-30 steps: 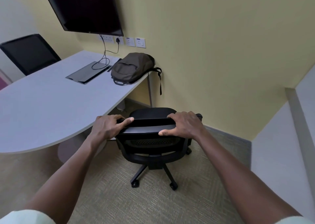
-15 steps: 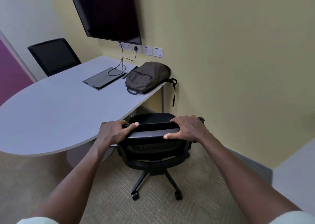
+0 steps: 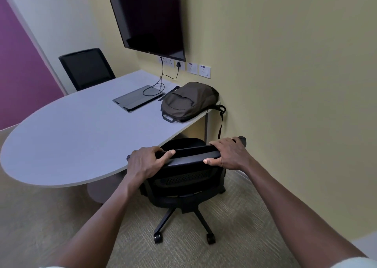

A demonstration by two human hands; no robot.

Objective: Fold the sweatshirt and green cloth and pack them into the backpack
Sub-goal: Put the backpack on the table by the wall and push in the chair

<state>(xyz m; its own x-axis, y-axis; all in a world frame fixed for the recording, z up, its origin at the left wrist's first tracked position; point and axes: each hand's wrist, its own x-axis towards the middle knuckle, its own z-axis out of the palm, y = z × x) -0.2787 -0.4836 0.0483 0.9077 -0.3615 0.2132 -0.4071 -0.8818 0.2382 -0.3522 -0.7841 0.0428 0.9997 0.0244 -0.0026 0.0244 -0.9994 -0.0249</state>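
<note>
- While both hands grip the top rail of the office chair (image 3: 184, 178) at lower centre, nothing of the folding has begun: left hand (image 3: 145, 162) has fingers curled over the rail, thumb laid along it; right hand (image 3: 228, 155) wraps the rail's right end, thumb pressed on the near face.
- Step in hand looks like shifting the chair clear of the table (image 3: 67, 141); best done with even pull from both hands so the castors roll straight and the backrest doesn't knock the table edge.
- Backpack (image 3: 188, 101) lies flat on the table's far right corner, centre-right of frame, strap hanging off the edge; looks zipped, contents can't be seen.
- Sweatshirt and green cloth: not in view.
- Further back: recessed cable box (image 3: 138, 98) in the tabletop, second chair (image 3: 86, 68) upper left, wall screen (image 3: 150, 16) at top.
</note>
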